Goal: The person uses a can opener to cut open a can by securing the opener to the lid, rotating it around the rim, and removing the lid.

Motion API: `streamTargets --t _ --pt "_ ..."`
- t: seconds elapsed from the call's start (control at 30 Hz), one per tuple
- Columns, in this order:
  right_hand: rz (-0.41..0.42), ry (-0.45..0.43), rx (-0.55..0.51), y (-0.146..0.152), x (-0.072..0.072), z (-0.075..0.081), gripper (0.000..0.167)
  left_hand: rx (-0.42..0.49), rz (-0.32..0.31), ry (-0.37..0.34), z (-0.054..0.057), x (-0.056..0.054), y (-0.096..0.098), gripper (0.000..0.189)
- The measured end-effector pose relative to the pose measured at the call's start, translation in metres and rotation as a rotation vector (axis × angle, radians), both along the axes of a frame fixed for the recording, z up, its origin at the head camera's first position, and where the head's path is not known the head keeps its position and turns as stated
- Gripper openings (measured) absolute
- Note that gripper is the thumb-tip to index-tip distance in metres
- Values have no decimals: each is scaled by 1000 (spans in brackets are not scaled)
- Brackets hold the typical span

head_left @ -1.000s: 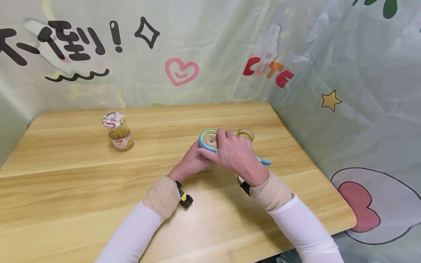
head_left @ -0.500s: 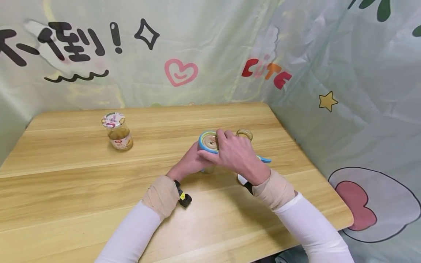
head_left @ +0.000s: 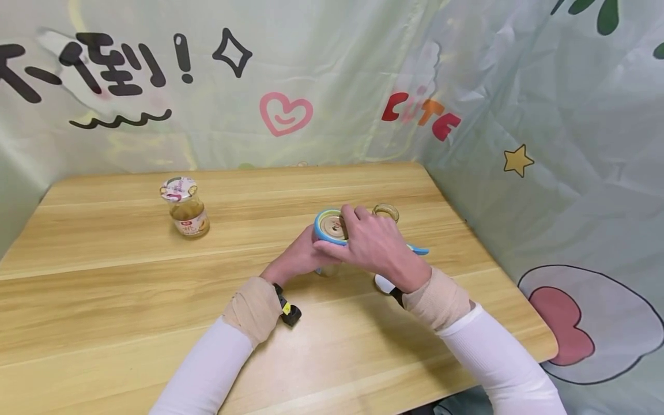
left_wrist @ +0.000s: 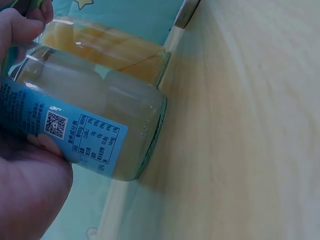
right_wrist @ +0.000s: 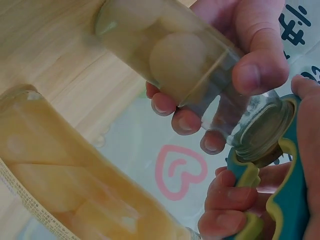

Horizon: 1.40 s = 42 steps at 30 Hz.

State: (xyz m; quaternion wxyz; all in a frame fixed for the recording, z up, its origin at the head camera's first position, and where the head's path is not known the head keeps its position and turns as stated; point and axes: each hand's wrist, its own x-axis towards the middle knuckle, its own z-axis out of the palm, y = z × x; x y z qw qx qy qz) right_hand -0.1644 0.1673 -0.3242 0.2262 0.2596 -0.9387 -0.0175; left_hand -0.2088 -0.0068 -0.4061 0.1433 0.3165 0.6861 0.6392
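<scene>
My left hand [head_left: 298,256] grips a glass jar [left_wrist: 100,135] with a blue label. Pale round pieces of fruit sit in liquid inside it, seen in the right wrist view. A blue and yellow-green jar opener [right_wrist: 295,190] is fitted around the jar's lid [head_left: 331,226]. My right hand [head_left: 373,239] lies over the lid in the head view, its fingers curled round the opener in the right wrist view. The opener's blue handle tip [head_left: 419,250] sticks out to the right behind that hand. Much of the jar is hidden by the hands in the head view.
A second jar [head_left: 191,218] with a pink-and-white top stands at the table's left back. Behind my right hand shows another jar's glass rim [head_left: 386,212]; yellow fruit fills a jar [right_wrist: 75,170] in the right wrist view. A pale round thing [head_left: 383,283] lies partly hidden by my right wrist.
My right hand and forearm have shifted slightly right and toward me, with the opener's handle tip a little higher in view. Both hands keep their hold.
</scene>
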Motion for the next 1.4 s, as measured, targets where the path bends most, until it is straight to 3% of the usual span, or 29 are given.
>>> streamTargets --t 0.37,0.9,1.4 --pt "46 4 5 4 -1 1 76 17 -51 26 -2 -1 -1 68" --pt "57 8 11 4 2 1 68 -14 -66 27 -2 0 -3 70" --pt "76 -17 7 6 4 2 66 -36 -99 -23 -1 1 -5 71"
